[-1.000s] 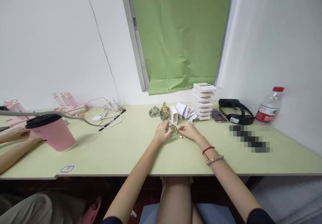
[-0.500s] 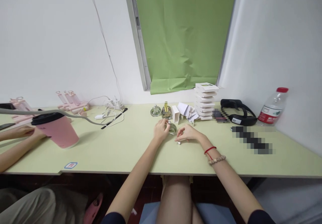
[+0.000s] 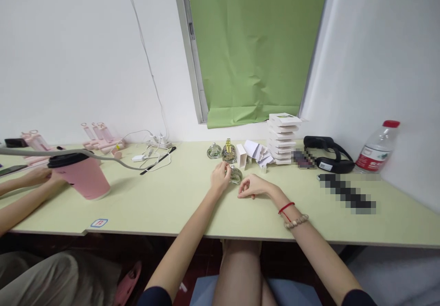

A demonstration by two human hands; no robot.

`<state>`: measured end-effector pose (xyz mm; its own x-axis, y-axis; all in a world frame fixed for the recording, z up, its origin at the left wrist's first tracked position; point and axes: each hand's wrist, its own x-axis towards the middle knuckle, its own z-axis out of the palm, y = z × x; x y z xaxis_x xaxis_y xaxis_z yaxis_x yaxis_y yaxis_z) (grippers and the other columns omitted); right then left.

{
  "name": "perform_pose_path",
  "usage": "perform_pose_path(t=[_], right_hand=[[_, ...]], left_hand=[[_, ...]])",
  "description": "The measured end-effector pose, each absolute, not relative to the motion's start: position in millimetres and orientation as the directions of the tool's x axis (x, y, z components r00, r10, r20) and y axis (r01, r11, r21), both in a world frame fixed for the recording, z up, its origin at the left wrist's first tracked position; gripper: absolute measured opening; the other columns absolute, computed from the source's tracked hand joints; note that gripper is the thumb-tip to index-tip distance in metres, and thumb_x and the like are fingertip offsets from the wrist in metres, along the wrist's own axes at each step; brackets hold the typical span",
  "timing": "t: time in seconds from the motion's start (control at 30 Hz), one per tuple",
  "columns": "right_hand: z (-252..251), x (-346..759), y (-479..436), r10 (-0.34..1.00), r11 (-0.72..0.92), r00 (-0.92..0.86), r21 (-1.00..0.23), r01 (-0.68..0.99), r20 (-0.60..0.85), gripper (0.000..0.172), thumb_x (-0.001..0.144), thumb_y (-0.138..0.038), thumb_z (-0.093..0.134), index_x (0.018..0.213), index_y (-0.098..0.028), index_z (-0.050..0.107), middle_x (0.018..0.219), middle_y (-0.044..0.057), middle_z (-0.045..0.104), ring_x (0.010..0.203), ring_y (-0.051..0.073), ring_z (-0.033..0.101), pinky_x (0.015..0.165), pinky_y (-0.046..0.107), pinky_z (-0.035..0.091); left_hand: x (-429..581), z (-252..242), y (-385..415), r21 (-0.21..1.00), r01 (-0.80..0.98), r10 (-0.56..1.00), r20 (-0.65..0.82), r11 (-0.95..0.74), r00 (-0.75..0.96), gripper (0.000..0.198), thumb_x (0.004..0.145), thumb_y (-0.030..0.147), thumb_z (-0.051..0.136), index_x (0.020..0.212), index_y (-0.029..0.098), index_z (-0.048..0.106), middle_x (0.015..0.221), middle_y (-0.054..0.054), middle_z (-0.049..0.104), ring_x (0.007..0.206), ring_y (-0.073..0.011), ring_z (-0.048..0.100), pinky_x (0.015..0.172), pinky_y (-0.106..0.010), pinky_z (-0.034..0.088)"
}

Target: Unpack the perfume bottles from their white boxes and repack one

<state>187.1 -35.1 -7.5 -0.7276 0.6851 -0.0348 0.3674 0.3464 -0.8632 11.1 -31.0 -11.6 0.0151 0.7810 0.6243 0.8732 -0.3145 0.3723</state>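
Observation:
My left hand [image 3: 220, 176] is closed around the side of a round clear glass bottle [image 3: 236, 176], which looks like a perfume bottle resting on the table. Just to its right, my right hand [image 3: 253, 186] hovers low with its fingers curled together. Whatever they hold, if anything, is hidden. Behind my hands stand a second round glass bottle [image 3: 213, 150] and a bottle with a gold top [image 3: 228, 150]. A small silvery cap [image 3: 263, 169] sits beyond my right hand, beside a white open box [image 3: 241, 156].
Crumpled white paper [image 3: 257, 152] lies by a stack of white boxes [image 3: 283, 139]. Farther right are a black headset [image 3: 332, 159] and a water bottle [image 3: 376, 150]. Leftward stand a pink cup [image 3: 84, 175], tangled white cables [image 3: 154, 152] and another person's arms [image 3: 30, 196].
The small silvery piece under my right fingertips no longer shows. My right fingers have curled in more, while my left hand stays on the bottle. The view has shifted slightly.

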Motion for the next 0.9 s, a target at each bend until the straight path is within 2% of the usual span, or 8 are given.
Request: perform_pose_path(t=[0.2,0.33,0.47,0.6,0.7,0.8,0.9], right_hand=[[-16.3,194.3,-21.9,0.787,0.371,-0.616,-0.83,0.416,0.042,0.022,0.065,-0.035,0.064,0.07,-0.014,0.063,0.052,-0.002,0.055,0.039,0.007,0.05,0.038,0.017,0.037],[-18.9,194.9,-17.7,0.841,0.458,-0.512,-0.732,0.504,0.174,0.017,0.07,-0.031,0.056,0.066,-0.015,0.061,0.052,-0.003,0.057,0.036,0.008,0.051,0.04,0.018,0.037],[-17.6,193.8,-18.3,0.862,0.485,-0.427,-0.69,0.538,0.273,0.017,0.074,-0.03,0.052,0.076,-0.017,0.063,0.066,-0.001,0.064,0.037,0.006,0.051,0.046,0.02,0.039],[-17.2,191.0,-16.6,0.894,0.448,-0.272,-0.719,0.532,0.356,0.023,0.074,-0.038,0.054,0.085,-0.021,0.066,0.079,0.001,0.068,0.039,0.007,0.053,0.051,0.022,0.041],[-16.5,188.5,-12.9,0.902,0.429,-0.16,-0.796,0.427,0.4,0.027,0.071,-0.041,0.058,0.085,-0.021,0.067,0.08,0.002,0.068,0.042,0.008,0.055,0.049,0.022,0.041],[-13.5,186.3,-10.0,0.91,0.413,-0.126,-0.889,0.2,0.394,0.034,0.068,-0.043,0.059,0.09,-0.019,0.066,0.087,0.005,0.067,0.045,0.008,0.054,0.044,0.02,0.039],[-9.9,184.4,-9.3,0.932,0.347,-0.119,-0.938,0.02,0.343,0.041,0.065,-0.046,0.061,0.093,-0.017,0.066,0.082,0.005,0.065,0.044,0.005,0.049,0.041,0.018,0.035]], left_hand=[[10.4,-9.4,-31.6,0.396,0.87,0.79,0.613,-0.294,-0.012,0.021,0.086,0.028,0.029,0.078,0.021,0.047,0.079,-0.001,0.056,0.072,-0.0141,0.052,0.061,-0.024,0.036],[10.0,-10.3,-30.9,0.423,0.843,0.82,0.571,-0.332,0.037,0.027,0.088,0.031,0.024,0.077,0.021,0.047,0.078,-0.002,0.056,0.072,-0.0141,0.052,0.062,-0.025,0.036],[9.0,-13.9,-28.2,0.456,0.81,0.851,0.516,-0.369,0.097,0.038,0.089,0.037,0.018,0.073,0.019,0.047,0.071,-0.002,0.055,0.066,-0.0135,0.051,0.06,-0.024,0.037],[7.8,-15.7,-26.3,0.475,0.788,0.86,0.495,-0.391,0.128,0.044,0.089,0.04,0.015,0.072,0.018,0.048,0.068,-0.002,0.056,0.063,-0.0134,0.051,0.06,-0.025,0.037],[8.3,-14.8,-26.9,0.479,0.774,0.859,0.487,-0.414,0.158,0.044,0.089,0.041,0.015,0.072,0.018,0.049,0.068,-0.002,0.056,0.064,-0.0134,0.051,0.061,-0.025,0.038],[10.3,-13.1,-28.7,0.48,0.76,0.858,0.476,-0.437,0.192,0.044,0.089,0.041,0.016,0.072,0.018,0.049,0.067,-0.002,0.056,0.063,-0.0132,0.05,0.061,-0.024,0.038],[12.8,-11.1,-31.0,0.479,0.753,0.86,0.46,-0.45,0.222,0.043,0.089,0.041,0.016,0.071,0.018,0.048,0.067,-0.001,0.055,0.063,-0.0134,0.05,0.061,-0.025,0.037]])
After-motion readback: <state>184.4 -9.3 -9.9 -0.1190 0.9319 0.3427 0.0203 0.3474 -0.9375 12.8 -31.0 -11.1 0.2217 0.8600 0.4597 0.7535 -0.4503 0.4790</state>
